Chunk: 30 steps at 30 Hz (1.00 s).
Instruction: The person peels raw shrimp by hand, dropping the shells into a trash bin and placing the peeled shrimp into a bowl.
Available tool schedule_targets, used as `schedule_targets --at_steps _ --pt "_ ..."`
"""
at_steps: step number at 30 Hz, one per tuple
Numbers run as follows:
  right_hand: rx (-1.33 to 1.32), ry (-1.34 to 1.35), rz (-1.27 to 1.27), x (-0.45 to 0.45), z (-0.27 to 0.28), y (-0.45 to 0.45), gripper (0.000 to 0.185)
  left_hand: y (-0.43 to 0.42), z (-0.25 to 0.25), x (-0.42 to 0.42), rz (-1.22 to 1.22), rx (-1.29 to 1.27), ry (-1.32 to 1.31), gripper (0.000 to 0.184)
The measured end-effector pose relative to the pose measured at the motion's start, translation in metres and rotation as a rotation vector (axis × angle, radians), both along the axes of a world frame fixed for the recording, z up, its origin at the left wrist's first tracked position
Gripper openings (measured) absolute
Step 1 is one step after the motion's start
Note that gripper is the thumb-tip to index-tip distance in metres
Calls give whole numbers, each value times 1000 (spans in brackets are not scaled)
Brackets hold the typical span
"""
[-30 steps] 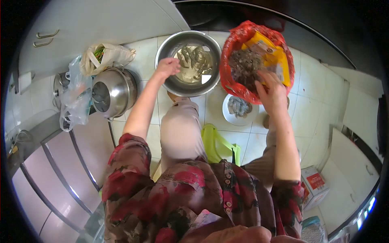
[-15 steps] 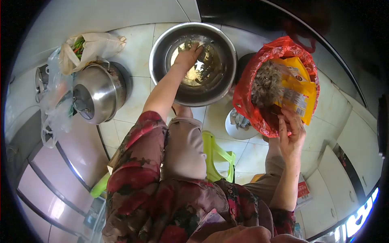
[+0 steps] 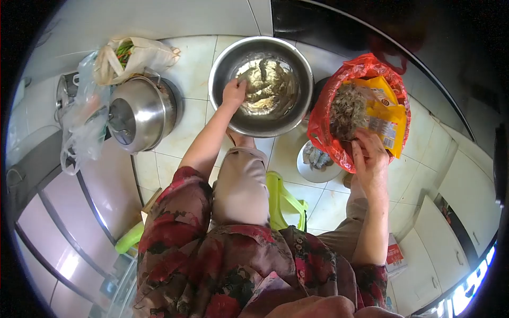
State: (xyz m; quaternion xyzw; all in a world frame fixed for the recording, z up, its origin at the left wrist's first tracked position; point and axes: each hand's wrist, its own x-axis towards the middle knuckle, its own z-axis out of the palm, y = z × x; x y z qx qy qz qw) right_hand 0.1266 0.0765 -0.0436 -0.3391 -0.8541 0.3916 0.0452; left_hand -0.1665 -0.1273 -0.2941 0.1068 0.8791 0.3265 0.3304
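A steel basin [image 3: 218,62] on the floor holds water and dark grey shrimp [image 3: 273,79]. Just inside its left rim is my left hand [image 3: 234,94], its fingers curled together; whatever they hold is hidden. A red plastic bag [image 3: 320,124] stands open to the right, with a heap of shrimp shells and heads [image 3: 348,106] and yellow packets [image 3: 386,116] in it. Over the bag's near side, my right hand [image 3: 372,153] has thumb and fingers pinched close to the shells. A thin strand shows at the fingertips. Peeled-looking grey shrimp [image 3: 316,158] lie on a white plate [image 3: 313,175] between basin and bag.
A lidded steel pot [image 3: 146,114] stands at the left, beside a clear plastic bag [image 3: 85,132] and a cloth bag [image 3: 151,55] with green vegetables. A green plastic stool [image 3: 275,199] is between my legs. White cabinets [image 3: 442,241] line the right.
My left hand has drawn back from the basin's middle to its left side, and its fingers have curled. My right hand has shifted slightly up and left over the bag. The view has shifted slightly.
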Motion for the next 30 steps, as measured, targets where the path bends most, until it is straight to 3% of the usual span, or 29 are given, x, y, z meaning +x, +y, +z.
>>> schedule_targets --at_steps 1,2,5,8,10,12,15,17,21,26,28,30 --pt "34 20 16 -1 -1 0 21 -2 6 0 234 103 -291 30" --pt "69 40 31 -1 -2 1 20 -4 12 -1 229 114 -276 30" --pt "98 79 45 2 -8 1 19 -3 73 3 417 214 -661 26" --pt "241 181 127 1 -4 -4 22 9 145 19 341 414 -786 29" --pt "6 176 43 1 9 -15 22 20 184 33 290 489 -834 30" --pt "79 307 39 4 22 -18 23 37 222 55 174 632 -906 33" --pt "385 451 16 6 39 -26 29 63 276 108 83 644 -929 36" --pt "514 509 23 5 47 -39 37 75 284 143 86 663 -1028 35" --pt "681 320 -78 17 31 -55 37 96 282 193 146 654 -1010 31" --pt "417 173 -72 31 14 -28 30 115 256 206 82 564 -990 36" --pt "357 254 -70 39 15 -6 29 126 253 206 82 530 -870 43" --pt "-204 334 -299 46 7 14 24 136 258 206 176 539 -493 51"
